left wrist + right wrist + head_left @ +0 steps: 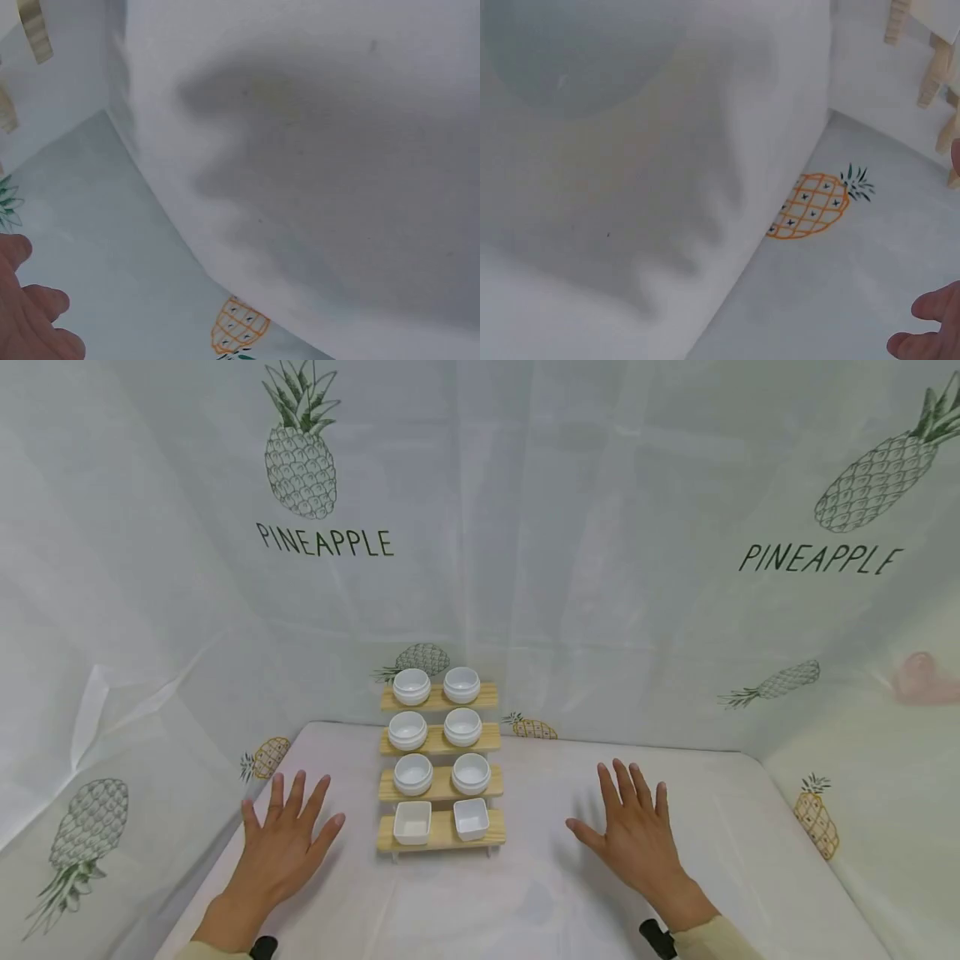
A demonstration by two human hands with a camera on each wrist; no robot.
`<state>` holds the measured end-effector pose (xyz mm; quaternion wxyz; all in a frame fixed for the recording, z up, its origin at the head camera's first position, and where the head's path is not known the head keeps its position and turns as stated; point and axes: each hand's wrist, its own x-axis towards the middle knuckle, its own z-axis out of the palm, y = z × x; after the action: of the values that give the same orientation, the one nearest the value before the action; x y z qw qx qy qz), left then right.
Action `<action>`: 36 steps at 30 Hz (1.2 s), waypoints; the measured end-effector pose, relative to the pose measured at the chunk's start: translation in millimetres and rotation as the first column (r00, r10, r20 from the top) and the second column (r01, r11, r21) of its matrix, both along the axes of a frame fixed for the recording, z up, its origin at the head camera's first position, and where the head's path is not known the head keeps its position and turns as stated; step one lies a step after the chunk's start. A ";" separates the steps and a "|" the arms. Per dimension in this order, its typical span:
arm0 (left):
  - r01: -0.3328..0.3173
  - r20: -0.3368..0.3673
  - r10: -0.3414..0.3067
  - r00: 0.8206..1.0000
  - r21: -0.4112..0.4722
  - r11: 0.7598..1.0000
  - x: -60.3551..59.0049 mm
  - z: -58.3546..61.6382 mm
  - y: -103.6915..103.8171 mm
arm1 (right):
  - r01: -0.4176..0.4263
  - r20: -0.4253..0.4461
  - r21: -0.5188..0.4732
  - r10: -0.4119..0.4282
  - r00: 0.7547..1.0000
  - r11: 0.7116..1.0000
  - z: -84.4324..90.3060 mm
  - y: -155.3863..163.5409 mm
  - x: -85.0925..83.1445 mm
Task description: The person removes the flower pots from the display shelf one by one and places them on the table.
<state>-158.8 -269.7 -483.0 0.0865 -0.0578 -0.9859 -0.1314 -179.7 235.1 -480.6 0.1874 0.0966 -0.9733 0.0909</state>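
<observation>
A stepped wooden stand (442,832) with several shelves stands left of centre at the back of the table. Round white bowls sit in pairs on the upper shelves, one of them a round bowl (472,774) on the right. On the lowest shelf are two square white dishes, the left dish (412,823) and the right dish (471,820). My left hand (277,852) is held over the table to the left of the stand, fingers spread and holding nothing. To the stand's right, my right hand (637,839) is also spread, with nothing in it.
The table (480,910) has a white cover. Pale curtains (570,527) printed with pineapples surround it at the back and both sides. Both hands cast soft shadows on the cover. A dark band (658,938) is on the right wrist.
</observation>
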 end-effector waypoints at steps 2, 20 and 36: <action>0.006 -0.011 -0.006 1.000 0.000 1.000 -2.0 1.7 1.0 | -0.011 -0.004 -0.002 0.011 1.000 1.000 1.5 -4.4 -2.0; 0.048 -0.067 -0.052 0.996 -0.052 0.997 -31.4 17.3 27.7 | -0.164 -0.181 0.023 0.166 0.969 0.986 12.5 -51.1 -18.9; 0.141 -0.016 -0.143 0.990 -0.087 0.986 -64.7 1.0 55.9 | -0.401 -0.070 0.051 0.404 0.912 0.915 17.1 -103.5 -20.3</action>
<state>-223.5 -213.8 -482.0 0.0852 -0.1331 -0.9829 -0.0944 -200.0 131.6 -463.5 0.2013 0.3016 -0.9258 0.1064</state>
